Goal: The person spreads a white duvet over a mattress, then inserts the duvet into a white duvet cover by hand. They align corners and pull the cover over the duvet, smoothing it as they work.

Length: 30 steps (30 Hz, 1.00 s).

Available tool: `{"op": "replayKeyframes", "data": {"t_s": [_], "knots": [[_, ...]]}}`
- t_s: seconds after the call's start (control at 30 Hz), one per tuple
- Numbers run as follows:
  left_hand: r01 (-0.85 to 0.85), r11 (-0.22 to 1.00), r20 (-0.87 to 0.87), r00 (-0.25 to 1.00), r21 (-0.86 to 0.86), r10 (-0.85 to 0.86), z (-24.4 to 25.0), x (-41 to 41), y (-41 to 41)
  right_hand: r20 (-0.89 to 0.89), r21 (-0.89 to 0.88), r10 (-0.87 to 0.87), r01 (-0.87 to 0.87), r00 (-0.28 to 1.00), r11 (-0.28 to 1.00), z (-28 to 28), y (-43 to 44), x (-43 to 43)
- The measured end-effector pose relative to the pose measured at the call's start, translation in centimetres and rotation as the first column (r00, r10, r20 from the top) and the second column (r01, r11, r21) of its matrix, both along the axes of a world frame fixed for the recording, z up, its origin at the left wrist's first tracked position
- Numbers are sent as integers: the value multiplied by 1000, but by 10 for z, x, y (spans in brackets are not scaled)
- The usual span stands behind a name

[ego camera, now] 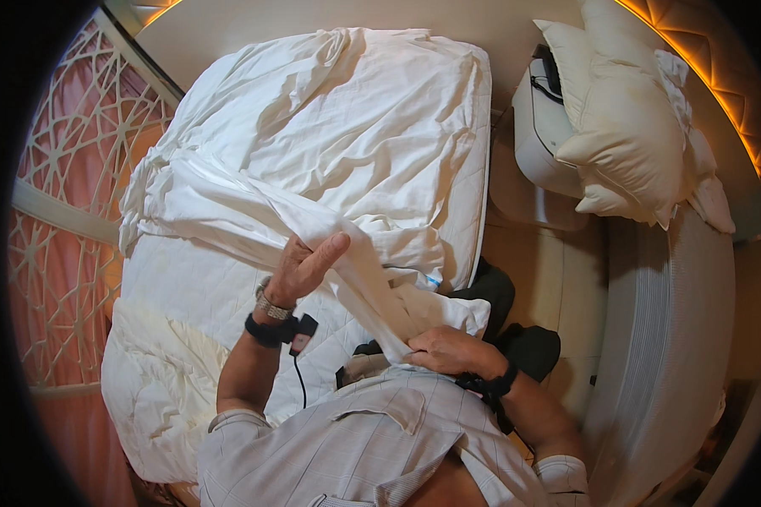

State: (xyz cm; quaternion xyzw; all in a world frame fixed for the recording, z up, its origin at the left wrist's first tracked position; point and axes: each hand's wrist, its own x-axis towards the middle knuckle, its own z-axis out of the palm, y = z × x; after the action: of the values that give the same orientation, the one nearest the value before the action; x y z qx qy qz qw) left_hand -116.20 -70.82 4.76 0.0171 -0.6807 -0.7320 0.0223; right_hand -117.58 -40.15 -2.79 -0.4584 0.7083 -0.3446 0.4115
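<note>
A crumpled white bed sheet (368, 146) lies over the upper half of the bed, and a folded length of it stretches towards me. My left hand (311, 266) holds that length at its bend, thumb raised on top and fingers hidden behind the cloth. Close to my waist, my right hand (450, 350) grips the sheet's near edge, and a loose flap spreads beside the knuckles. Under the sheet shows a quilted white mattress (228, 279). A watch and a strapped device with a cable are on my left wrist; a dark band circles the right.
A bunched cream-white quilt (165, 380) lies at the bed's lower left. Pillows (628, 133) are piled on the right, beside a white bedside cabinet (539, 139). Another bed or padded bench (666, 329) runs along the right. A lattice screen (70, 146) borders the left, and tiled floor (539, 272) shows between.
</note>
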Motion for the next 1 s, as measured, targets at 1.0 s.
{"op": "replayKeyframes", "data": {"t_s": [1.0], "knots": [[205,944,294,914,258,-279,-99,76,37,605,-345,-317,599,731,722,79,-87,-76]]}}
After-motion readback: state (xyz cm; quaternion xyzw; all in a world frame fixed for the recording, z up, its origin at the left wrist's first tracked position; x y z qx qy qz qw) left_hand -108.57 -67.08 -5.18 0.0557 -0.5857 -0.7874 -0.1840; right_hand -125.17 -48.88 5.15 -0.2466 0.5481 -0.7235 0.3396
